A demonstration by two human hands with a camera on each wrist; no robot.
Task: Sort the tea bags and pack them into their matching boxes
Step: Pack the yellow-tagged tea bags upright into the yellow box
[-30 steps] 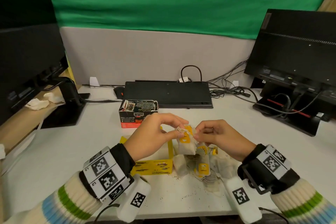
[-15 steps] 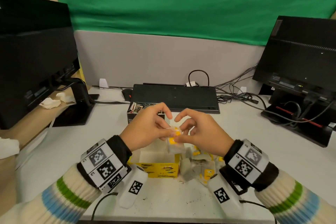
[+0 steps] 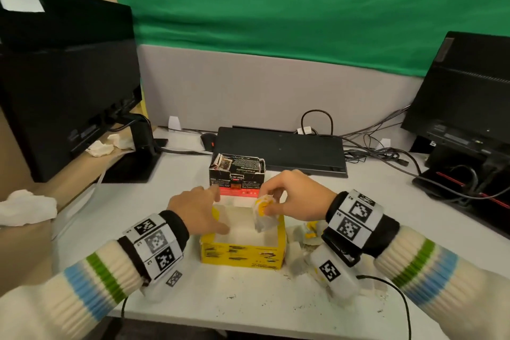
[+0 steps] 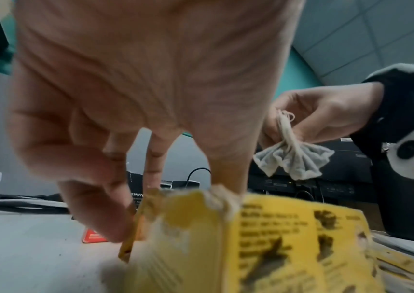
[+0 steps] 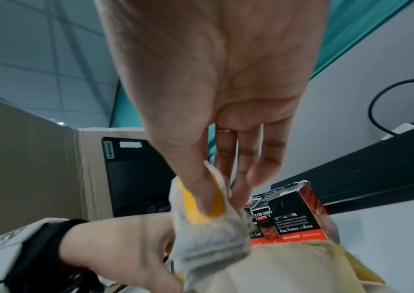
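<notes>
An open yellow box [image 3: 242,252] stands in front of me, its inside white. My left hand [image 3: 212,211] holds its left wall, thumb inside and fingers outside, as the left wrist view shows on the torn yellow box [image 4: 276,237]. My right hand [image 3: 269,205] pinches a tea bag [image 3: 263,215] by its yellow tag, over the box's right side. The tea bag [image 5: 208,234] hangs below my thumb in the right wrist view. A black and red box [image 3: 237,176] stands open just behind. Loose tea bags [image 3: 309,232] lie right of the yellow box, partly hidden by my right wrist.
A black keyboard [image 3: 278,146] lies behind the boxes, with a mouse [image 3: 207,138] to its left. Monitors stand at left [image 3: 66,77] and right [image 3: 463,96], with cables [image 3: 386,152] across the back right. Crumpled tissues [image 3: 27,207] sit at the left edge. Tea crumbs dot the desk front.
Both hands held the tea bag together above the pile. My left hand has let go and dropped to the yellow box's wall; my right hand has carried the bag over the box.
</notes>
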